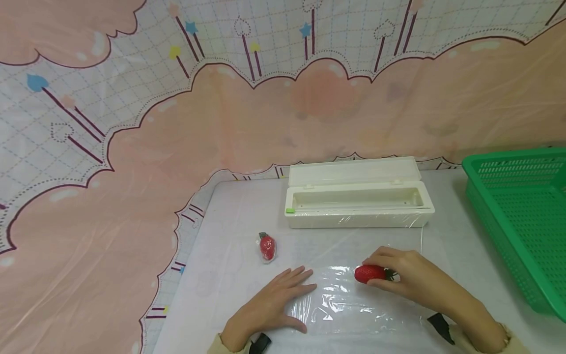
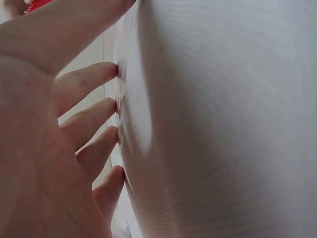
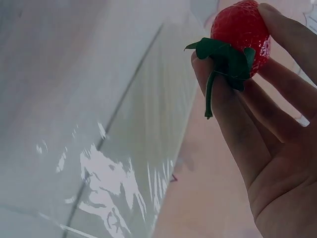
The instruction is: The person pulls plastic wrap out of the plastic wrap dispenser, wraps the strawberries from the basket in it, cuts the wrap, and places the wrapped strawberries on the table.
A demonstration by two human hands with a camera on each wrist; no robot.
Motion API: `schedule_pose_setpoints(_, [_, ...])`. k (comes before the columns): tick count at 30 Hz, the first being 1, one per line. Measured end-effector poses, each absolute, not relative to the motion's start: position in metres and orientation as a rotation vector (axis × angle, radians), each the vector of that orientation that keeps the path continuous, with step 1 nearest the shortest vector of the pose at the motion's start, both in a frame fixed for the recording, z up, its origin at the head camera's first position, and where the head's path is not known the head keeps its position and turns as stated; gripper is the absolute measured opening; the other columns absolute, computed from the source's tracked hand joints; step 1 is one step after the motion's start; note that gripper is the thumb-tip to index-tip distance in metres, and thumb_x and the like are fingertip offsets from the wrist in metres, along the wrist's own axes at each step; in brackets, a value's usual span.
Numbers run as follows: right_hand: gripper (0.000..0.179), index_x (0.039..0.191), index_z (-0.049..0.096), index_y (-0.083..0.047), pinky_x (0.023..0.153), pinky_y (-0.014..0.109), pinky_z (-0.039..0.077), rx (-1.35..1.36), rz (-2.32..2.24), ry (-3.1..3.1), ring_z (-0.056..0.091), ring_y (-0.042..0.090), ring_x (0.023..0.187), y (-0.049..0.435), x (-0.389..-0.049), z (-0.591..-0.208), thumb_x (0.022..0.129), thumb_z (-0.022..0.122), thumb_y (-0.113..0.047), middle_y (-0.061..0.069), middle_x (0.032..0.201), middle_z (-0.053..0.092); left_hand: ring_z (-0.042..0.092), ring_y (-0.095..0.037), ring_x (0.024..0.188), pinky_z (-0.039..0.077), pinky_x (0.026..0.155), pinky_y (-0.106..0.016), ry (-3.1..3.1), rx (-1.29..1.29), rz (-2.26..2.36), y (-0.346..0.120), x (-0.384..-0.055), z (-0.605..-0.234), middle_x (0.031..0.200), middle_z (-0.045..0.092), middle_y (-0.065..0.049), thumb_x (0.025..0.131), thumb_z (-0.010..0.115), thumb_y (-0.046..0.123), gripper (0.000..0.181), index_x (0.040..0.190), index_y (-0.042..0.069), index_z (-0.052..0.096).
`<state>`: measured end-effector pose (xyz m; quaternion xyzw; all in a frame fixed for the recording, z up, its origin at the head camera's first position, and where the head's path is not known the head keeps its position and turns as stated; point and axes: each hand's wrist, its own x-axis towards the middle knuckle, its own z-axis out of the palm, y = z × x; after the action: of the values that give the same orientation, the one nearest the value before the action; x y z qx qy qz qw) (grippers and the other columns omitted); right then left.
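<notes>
My right hand [image 1: 404, 273] holds a red strawberry [image 1: 369, 274] between thumb and fingers, over a sheet of clear plastic wrap [image 1: 336, 300]. In the right wrist view the strawberry [image 3: 240, 29] shows green leaves and a short stem. With fingers spread, my left hand [image 1: 276, 302] rests at the left edge of the wrap; its fingertips [image 2: 110, 106] press on the surface in the left wrist view. Behind lies a white wrap dispenser box [image 1: 353, 220], lid raised, with film along its front. A second strawberry [image 1: 267, 247], wrapped in clear film, lies beyond the left hand.
A green plastic basket [image 1: 495, 216] stands at the right side of the white table [image 1: 212, 255]. Patterned pink and white cloth [image 1: 274, 123] hangs behind and to the left. A small green tab [image 1: 290, 210] sits at the dispenser's left front corner.
</notes>
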<state>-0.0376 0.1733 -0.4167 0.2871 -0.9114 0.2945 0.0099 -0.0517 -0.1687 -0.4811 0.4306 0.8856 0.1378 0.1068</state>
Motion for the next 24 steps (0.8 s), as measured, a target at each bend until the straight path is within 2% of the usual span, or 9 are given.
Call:
schedule_pose_setpoints(10, [0.03, 0.107, 0.074, -0.018, 0.072, 0.021, 0.058, 0.967, 1.001, -2.945, 0.063, 0.003, 0.083, 0.151, -0.035, -0.434, 0.081, 0.082, -0.028, -0.011, 0.099, 0.068, 0.024, -0.021, 0.151, 0.024, 0.121, -0.046, 2.582, 1.22, 0.413, -0.168, -0.053, -0.481, 0.161, 0.032, 0.003, 0.077, 0.076, 0.06, 0.084, 0.148, 0.026, 0.048])
schedule_pose_setpoints(24, [0.025, 0.102, 0.073, -0.017, 0.068, 0.021, 0.052, 1.091, 0.979, -2.91, 0.054, -0.002, 0.078, 0.138, -0.033, -0.457, 0.083, 0.08, -0.032, -0.013, 0.093, 0.065, 0.022, -0.02, 0.152, 0.023, 0.121, -0.046, 2.575, 1.205, 0.416, -0.168, -0.054, -0.483, 0.162, 0.03, 0.005, 0.077, 0.074, 0.062, 0.084, 0.148, 0.028, 0.046])
